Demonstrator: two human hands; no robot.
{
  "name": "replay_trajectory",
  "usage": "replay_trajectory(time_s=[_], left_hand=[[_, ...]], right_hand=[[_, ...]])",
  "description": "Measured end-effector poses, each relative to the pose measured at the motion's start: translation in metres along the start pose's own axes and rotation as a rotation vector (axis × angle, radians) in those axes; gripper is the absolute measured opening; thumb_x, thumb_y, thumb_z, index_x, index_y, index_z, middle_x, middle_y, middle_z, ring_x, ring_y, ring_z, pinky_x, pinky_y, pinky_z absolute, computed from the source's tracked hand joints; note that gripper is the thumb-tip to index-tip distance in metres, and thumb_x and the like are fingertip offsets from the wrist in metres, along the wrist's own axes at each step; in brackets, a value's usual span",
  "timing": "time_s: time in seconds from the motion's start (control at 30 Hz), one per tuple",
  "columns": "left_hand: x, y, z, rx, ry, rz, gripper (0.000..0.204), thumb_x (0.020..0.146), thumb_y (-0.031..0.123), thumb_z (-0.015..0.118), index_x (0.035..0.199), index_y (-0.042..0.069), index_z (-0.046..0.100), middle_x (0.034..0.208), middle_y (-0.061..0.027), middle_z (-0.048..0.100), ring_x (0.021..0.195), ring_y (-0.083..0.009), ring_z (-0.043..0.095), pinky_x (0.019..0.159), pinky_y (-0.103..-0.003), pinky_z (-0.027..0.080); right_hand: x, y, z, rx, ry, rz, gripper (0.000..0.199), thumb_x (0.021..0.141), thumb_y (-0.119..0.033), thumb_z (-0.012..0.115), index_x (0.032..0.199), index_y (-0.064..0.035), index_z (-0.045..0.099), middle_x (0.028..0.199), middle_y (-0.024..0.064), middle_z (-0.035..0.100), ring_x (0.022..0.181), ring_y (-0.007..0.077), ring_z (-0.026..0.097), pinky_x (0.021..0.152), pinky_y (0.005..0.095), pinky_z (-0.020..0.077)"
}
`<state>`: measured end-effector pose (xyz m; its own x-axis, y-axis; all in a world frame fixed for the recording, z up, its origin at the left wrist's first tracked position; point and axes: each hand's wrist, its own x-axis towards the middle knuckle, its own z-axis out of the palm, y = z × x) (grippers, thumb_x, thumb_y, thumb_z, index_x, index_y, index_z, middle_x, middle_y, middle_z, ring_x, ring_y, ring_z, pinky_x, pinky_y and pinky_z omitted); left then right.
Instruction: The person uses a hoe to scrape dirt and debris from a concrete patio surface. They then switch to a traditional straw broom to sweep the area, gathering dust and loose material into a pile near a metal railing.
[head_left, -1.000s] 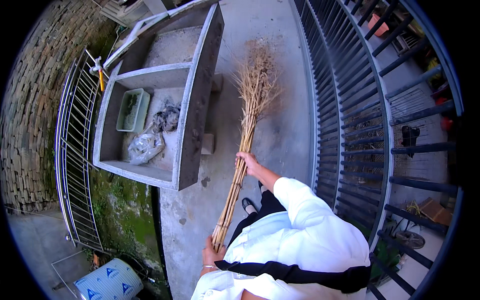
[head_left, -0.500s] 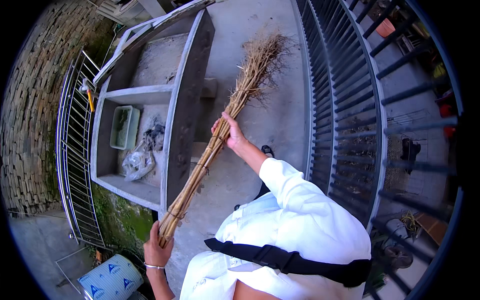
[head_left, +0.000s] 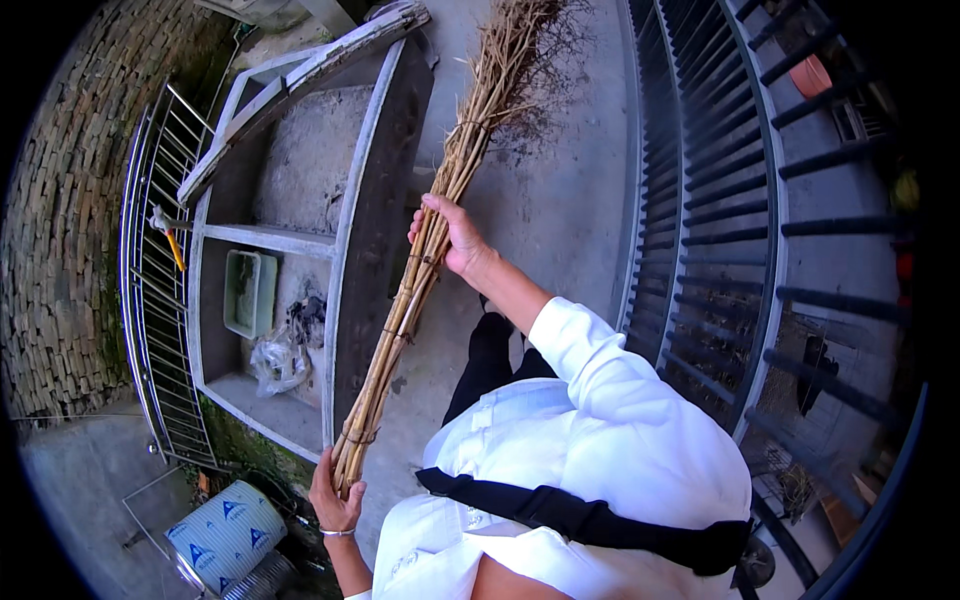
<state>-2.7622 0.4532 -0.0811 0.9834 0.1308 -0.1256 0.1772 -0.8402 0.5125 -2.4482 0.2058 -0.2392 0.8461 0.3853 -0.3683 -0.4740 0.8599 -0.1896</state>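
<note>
Mid-sweep: right hand (head_left: pixel 450 235) clamped on broom (head_left: pixel 420 270) mid-shaft, left hand (head_left: pixel 335 495) gripping its butt; next, likely drag the bristles across the floor (head_left: pixel 560 200).

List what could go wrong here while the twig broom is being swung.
The broom head lies close to the dark railing; its twigs might snag between the bars. The left hand grips only the handle's very end, so it may slip. The concrete trough edge sits beside the handle and could be struck.

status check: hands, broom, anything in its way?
Left hand grips broom butt end; right hand grips mid-shaft. Bristles up the concrete walkway. Concrete trough close alongside, railing opposite.
</note>
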Motion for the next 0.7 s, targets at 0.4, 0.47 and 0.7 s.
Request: replay_trajectory(time_s=[0.4, 0.47, 0.7], left_hand=[[0.181, 0.089, -0.052, -0.008, 0.282, 0.115, 0.043, 0.063, 0.029, 0.073, 0.091, -0.001, 0.059, 0.081, -0.0133, 0.061, 0.070, -0.0241, 0.059, 0.065, -0.031, 0.047], [0.215, 0.117, -0.078, -0.266, 0.134, 0.062, 0.042, 0.067, 0.026, 0.070, 0.093, -0.005, 0.058, 0.084, -0.0137, 0.061, 0.076, -0.0196, 0.059, 0.071, -0.028, 0.045], [0.377, 0.271, -0.114, -0.182, 0.119, 0.680, 0.031, 0.076, 0.026, 0.057, 0.090, -0.001, 0.058, 0.101, -0.0213, 0.056, 0.097, -0.0342, 0.052, 0.086, -0.043, 0.038]], right_hand=[[0.131, -0.133, 0.063, -0.069, 0.020, -0.002, 0.027, 0.076, -0.031, 0.061, 0.077, -0.0076, 0.047, 0.067, 0.0079, 0.055, 0.061, 0.0218, 0.057, 0.061, 0.0377, 0.0502], [0.154, -0.162, 0.074, -0.052, 0.039, -0.033, 0.030, 0.076, -0.031, 0.060, 0.078, -0.0053, 0.046, 0.068, 0.0098, 0.055, 0.063, 0.0231, 0.057, 0.063, 0.0382, 0.0499], [0.242, -0.311, 0.088, -0.058, 0.002, -0.034, 0.036, 0.078, -0.035, 0.055, 0.081, -0.0001, 0.049, 0.074, 0.0124, 0.055, 0.073, 0.0275, 0.055, 0.074, 0.0410, 0.0461]])
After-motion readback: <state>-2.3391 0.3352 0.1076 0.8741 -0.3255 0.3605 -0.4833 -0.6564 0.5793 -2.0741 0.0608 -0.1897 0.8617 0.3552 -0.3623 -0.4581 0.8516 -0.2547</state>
